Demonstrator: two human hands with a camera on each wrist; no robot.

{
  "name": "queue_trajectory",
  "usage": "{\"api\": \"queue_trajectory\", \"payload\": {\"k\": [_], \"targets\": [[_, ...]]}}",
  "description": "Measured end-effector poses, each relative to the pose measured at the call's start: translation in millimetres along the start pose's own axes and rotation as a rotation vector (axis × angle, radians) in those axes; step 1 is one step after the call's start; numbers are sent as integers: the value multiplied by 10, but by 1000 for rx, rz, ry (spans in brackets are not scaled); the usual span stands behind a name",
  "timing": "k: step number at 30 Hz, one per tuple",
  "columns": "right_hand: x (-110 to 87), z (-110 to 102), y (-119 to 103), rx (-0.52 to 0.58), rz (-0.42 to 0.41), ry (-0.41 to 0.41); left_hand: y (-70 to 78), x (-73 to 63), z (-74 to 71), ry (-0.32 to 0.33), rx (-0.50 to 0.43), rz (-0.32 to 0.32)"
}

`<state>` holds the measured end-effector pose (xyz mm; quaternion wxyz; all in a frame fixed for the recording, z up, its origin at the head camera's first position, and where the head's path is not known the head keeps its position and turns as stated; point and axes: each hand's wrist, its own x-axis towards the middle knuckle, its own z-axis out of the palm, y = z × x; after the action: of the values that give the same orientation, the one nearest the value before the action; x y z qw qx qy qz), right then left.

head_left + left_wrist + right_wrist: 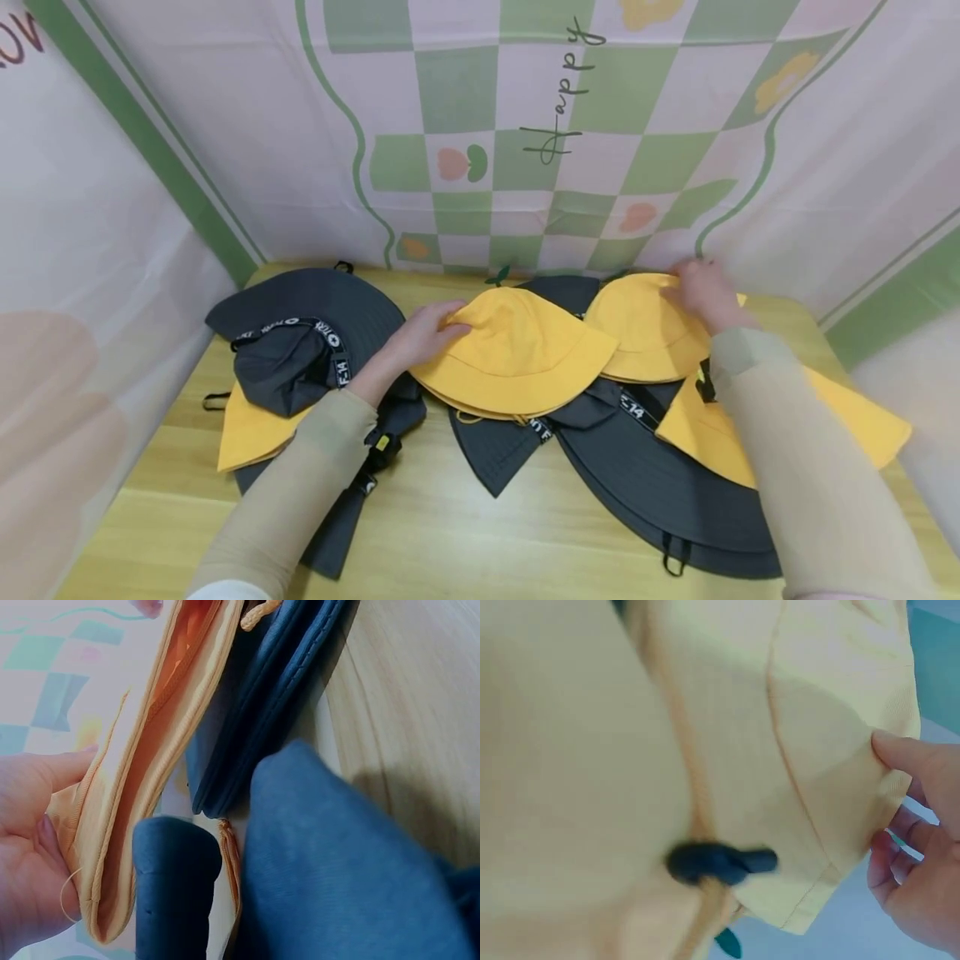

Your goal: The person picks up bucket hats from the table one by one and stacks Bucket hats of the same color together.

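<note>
In the head view my left hand (423, 335) pinches the left edge of a yellow bucket hat (517, 350), which lies crown up over dark hats. The left wrist view shows the thumb of that hand (34, 832) on the folded yellow brim (150, 757), its fingers partly hidden behind. Farther right, my right hand (707, 296) holds the far edge of a second yellow hat (637, 329). Up close, the right hand (926, 840) has its thumb on the yellow cloth (832, 772) and its other fingers curled at the edge.
A dark hat (281, 371) with a printed band lies at the left on a yellow one (255, 429). Wide dark brims (675, 492) spread at the right under another yellow hat (705, 433), partly behind my forearm. A checked cloth (525, 208) hangs behind the wooden table (450, 542).
</note>
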<state>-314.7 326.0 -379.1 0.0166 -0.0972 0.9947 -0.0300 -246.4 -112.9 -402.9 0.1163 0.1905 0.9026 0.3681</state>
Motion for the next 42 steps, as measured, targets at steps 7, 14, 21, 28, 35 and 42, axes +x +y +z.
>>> {"api": "queue_trajectory", "payload": {"k": [7, 14, 21, 28, 35, 42], "targets": [[-141, -232, -30, 75, -21, 78, 24, -4, 5, 13, -6, 10], [-285, -451, -6, 192, -132, 140, 39, -21, 11, 29, -13, 32], [-455, -698, 72, 270, -106, 197, 58, -2, 17, 54, -2, 47], [-611, -940, 181, 353, 3, 212, 49, 6, 38, 72, 9, 83], [-702, -1031, 142, 359, -7, 277, 75, 4, 22, 67, -3, 53], [-650, -962, -70, 438, -98, 280, 89, 9, 5, 60, -55, 66]]}}
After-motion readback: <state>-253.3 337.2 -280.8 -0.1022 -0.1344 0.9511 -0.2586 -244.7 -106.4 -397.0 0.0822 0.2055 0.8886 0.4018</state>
